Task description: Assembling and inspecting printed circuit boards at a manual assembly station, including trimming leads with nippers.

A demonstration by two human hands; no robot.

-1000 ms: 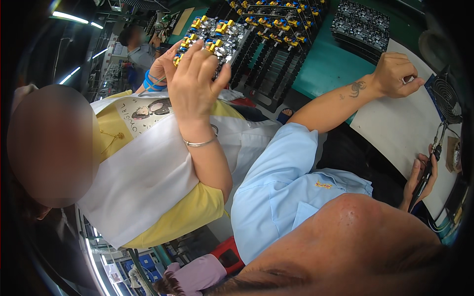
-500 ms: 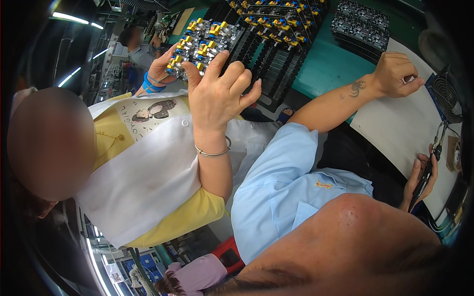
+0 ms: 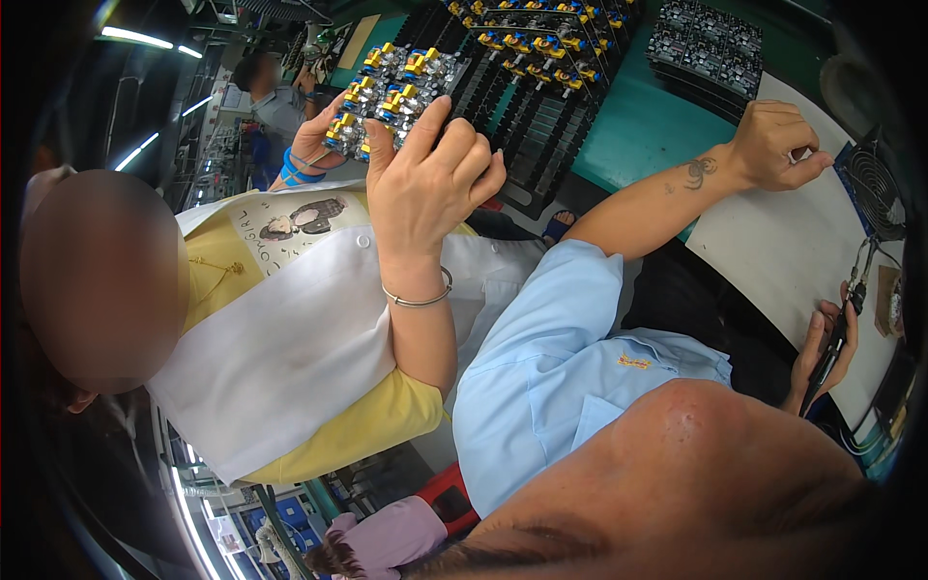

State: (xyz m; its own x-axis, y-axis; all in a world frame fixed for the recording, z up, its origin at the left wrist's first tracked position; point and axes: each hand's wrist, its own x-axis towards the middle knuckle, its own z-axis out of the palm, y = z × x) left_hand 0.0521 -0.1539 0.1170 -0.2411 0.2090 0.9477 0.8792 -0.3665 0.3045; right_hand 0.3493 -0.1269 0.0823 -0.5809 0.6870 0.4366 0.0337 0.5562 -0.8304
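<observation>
At the upper right, my left hand [image 3: 778,145] is curled closed above the white tabletop [image 3: 764,242], near a dark round-grilled fan [image 3: 873,188]. A small pale spot shows between its thumb and fingers; I cannot make out what it is. Farther down on the right, my right hand [image 3: 822,353] is wrapped round a slim black handheld tool [image 3: 831,358]. The tool's upper end reaches thin wires beside the fan. A small brown box [image 3: 887,300] stands close by.
On my left a co-worker in a white vest [image 3: 290,367] holds a circuit-board panel [image 3: 391,101] with yellow and blue parts. Black racks [image 3: 527,145] carry more such parts. Stacked dark boards [image 3: 706,48] rest on a green mat [image 3: 619,145].
The co-worker's panel has dipped slightly, and the fingers of the nearer hand have drawn closer together. My own two hands have hardly moved.
</observation>
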